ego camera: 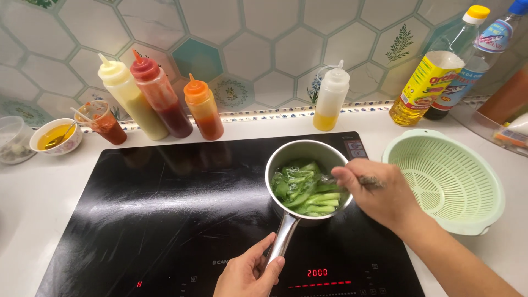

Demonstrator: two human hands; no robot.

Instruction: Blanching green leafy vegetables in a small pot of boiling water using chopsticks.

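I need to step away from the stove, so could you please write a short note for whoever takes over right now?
Left hand: closed on the saucepan handle, steadying it.
Right hand: grip shut on a utensil whose tip is in the greens.
Saucepan: on the black induction cooktop, which is lit; leafy greens inside in water.
Green colander: empty, on the counter to the right of the cooktop.
Done: greens are in the pan, heat on.
Left: likely finish cooking, then drain in the colander.

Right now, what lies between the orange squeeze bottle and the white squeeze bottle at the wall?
Nothing: in the head view, only bare white countertop lies between the orange squeeze bottle and the white squeeze bottle.
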